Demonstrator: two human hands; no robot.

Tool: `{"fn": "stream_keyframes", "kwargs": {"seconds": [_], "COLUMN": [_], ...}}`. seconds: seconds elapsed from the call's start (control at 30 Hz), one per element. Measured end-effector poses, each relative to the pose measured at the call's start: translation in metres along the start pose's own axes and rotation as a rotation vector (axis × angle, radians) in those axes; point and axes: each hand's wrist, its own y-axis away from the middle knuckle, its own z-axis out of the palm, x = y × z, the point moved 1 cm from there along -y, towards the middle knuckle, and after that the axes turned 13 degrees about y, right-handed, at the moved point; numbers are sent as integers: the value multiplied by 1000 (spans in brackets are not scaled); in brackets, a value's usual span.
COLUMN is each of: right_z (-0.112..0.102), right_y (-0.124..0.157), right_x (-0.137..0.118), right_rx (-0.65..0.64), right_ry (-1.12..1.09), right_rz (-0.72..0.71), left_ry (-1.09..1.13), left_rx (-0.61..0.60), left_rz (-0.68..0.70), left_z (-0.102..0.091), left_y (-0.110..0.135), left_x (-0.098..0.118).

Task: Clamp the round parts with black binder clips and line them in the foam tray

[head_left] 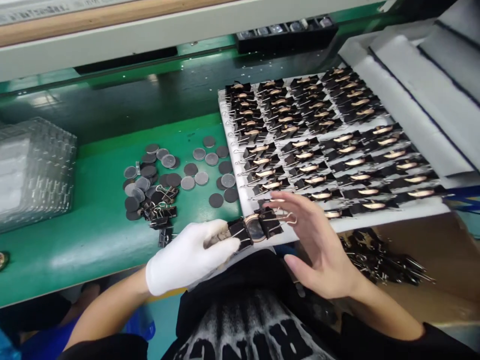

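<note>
Watch case (255, 229): between the hands, at the near-left corner of the white tray (393, 218), a black binder clip (240, 232) on either end.
Long axis: clip to clip — I read it as just under 9 o'clock to just above 3.
Gloved left hand (193, 254): 8 o'clock from the case, pinching it by the left clip; the nearer hand.
Bare right hand (318, 250): 4 o'clock, fingers spread beside the right clip's wire loops (291, 218) — whether touching, I cannot tell.
</note>
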Motion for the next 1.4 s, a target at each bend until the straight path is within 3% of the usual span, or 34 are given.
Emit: {"fn": "stream_keyframes", "kwargs": {"seconds": [0.1,0.2,0.37,0.6,0.73,0.9,1.03,1.13,1.2,1.27,1.4], "right_z": [-4,-5,-2,-8,-6,-3,-14,-23,-25,-24,-22], "right_y": [5,3,4,11,18,31,40,44,45,46,44], "right_x": [-4,-3,1,8,6,3,12,22,27,31,37], "right_rx": [-101,-41,61,-49,95,200,202,401,488,484,430], "right_ry": [-144,-68,-163,-269,-277,-127,224,654,831,894,932], "right_rz": [275,421,537,540,579,481,137,-88,-108,-96,-55], "left_ry": [-117,-138,5,-37,24,22,-233,-594,-760,-844,-913], "left_rx": [-26,-30,-97,-53,-62,-99,32,221,338,424,440], "left_rz": [30,102,81,29,-64,-67,270,477,530,564,590], "left_z": [5,10,14,13,16,22,30,42,51,57,63], "left_y": [-7,-16,-24,-20,-18,-15,-17,-24,-31,-38,-48], "left_x": [3,7,11,15,16,12,5,-4,-8,-9,-1]}}
